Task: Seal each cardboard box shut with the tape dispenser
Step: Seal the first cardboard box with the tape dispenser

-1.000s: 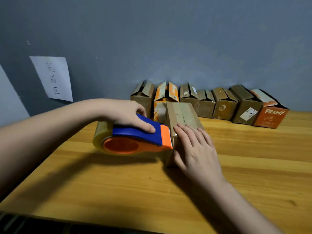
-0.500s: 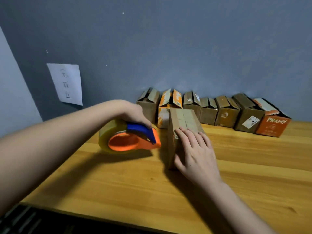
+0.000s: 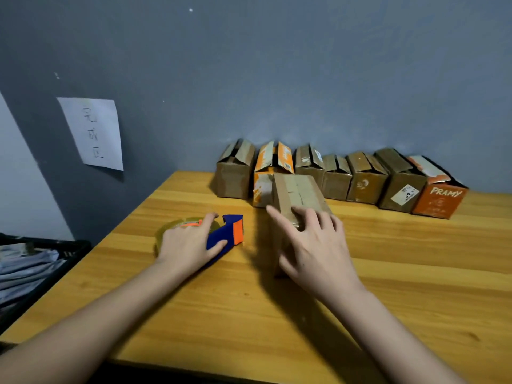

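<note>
A small brown cardboard box (image 3: 296,192) stands on the wooden table (image 3: 415,273), its top flaps down with tape across them. My right hand (image 3: 313,245) rests on its near top edge, fingers spread and fairly straight, the index finger pointing left. Left of the box, the blue and orange tape dispenser (image 3: 230,231) with its clear tape roll lies on the table. My left hand (image 3: 191,245) lies over it, fingers curled over the roll and thumb against the blue handle. A gap separates the dispenser from the box.
Several more boxes (image 3: 365,178) with raised flaps line the grey wall, ending in an orange PRAMY box (image 3: 440,198) at the right. A handwritten paper note (image 3: 91,134) hangs on the wall. A black rack with cloth (image 3: 33,261) sits past the table's left edge.
My left hand pulled the dispenser away from the box's side and lowered it onto the table. My right hand stayed on the box and its fingers spread.
</note>
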